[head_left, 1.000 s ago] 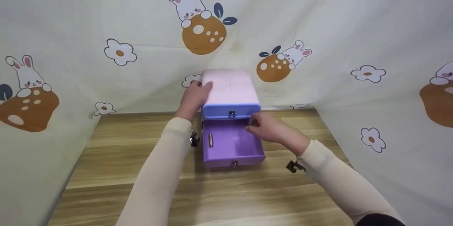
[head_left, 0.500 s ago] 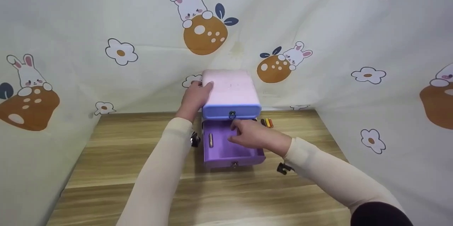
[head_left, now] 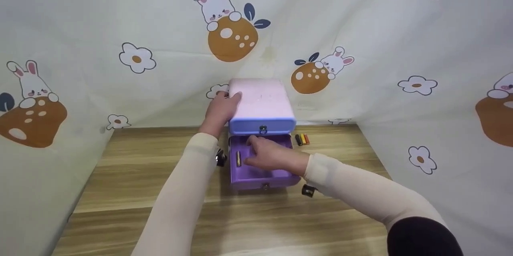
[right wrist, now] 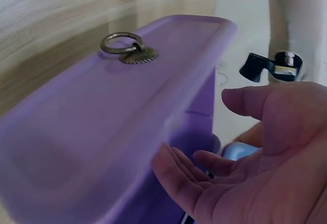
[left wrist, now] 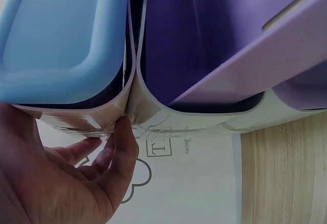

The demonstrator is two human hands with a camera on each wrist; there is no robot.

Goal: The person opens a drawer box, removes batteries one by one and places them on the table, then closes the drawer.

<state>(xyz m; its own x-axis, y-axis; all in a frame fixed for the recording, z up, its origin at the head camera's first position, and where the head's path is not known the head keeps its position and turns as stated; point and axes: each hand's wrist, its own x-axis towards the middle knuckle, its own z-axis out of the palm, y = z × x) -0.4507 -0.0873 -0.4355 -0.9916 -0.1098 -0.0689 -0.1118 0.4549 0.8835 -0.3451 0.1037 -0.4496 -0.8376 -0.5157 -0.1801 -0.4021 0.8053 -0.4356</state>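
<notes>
A small drawer cabinet [head_left: 262, 97] has a pink top, a blue upper drawer [head_left: 248, 127] pushed in and a purple lower drawer [head_left: 250, 174] pulled out. Inside the purple drawer, near its left wall, lies a small gold-and-dark battery [head_left: 238, 158]. My left hand [head_left: 219, 109] holds the cabinet's upper left side, thumb on the top; in the left wrist view its bent fingers [left wrist: 122, 147] touch the side. My right hand [head_left: 270, 155] reaches over the purple drawer, thumb and fingers apart and nothing between them, fingertips close to the battery.
Several small batteries [head_left: 302, 139], dark, yellow and red, lie side by side on the wooden table [head_left: 152, 168] to the right of the cabinet. A printed cloth [head_left: 168, 87] with rabbits and flowers stands behind and at both sides. A ring pull [right wrist: 122, 44] hangs on the purple drawer's front.
My right hand has moved left from the drawer's right edge toward the battery, its fingers spreading. The batteries on the table have come into view. My left hand and the cabinet stay put.
</notes>
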